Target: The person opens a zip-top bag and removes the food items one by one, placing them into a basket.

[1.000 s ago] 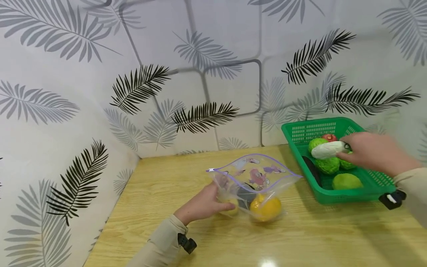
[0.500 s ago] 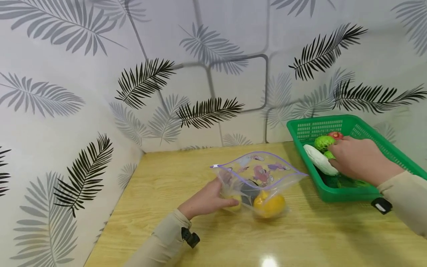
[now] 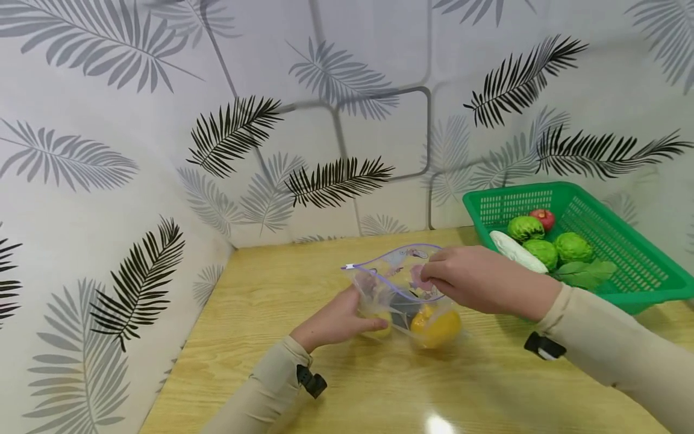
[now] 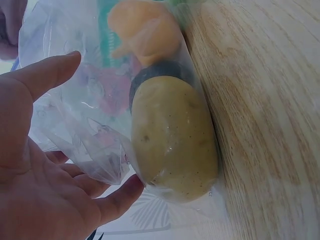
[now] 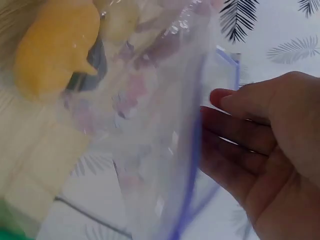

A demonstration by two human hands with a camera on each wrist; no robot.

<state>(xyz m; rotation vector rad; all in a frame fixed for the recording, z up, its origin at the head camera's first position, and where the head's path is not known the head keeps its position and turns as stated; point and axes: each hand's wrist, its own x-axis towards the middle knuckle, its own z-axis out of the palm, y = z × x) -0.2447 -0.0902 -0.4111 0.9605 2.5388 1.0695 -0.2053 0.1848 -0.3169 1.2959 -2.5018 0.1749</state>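
Zip bag [image 3: 394, 271] sits on the table [image 3: 265, 295], mouth gaping upward. Inside: potato [image 4: 172, 137], dark item [image 3: 403, 310], orange-yellow item [image 3: 438, 327].

Left hand [image 3: 341, 319] at the bag's 9 o'clock side, beside the potato; fingers spread, thumb well apart from them, one fingertip touching the film.

Right hand [image 3: 479, 277] at the mouth, over its 3 o'clock end; fingers loosely extended, thumb slightly apart, no item seen in them. Right-wrist view is blurred at the rim, so contact between fingertips and film cannot be confirmed.

Key relation, as judged: the mouth's long axis runs roughly 9 to 3 o'clock. From the right fingers, most of it lies toward 9, the white slider [image 3: 349, 266] at the far end. The right hand is nearer the 3 o'clock end; the left is nearer the slider, which lies toward 11 from its fingers.

Green basket [image 3: 640, 241] at 2 o'clock from the bag.
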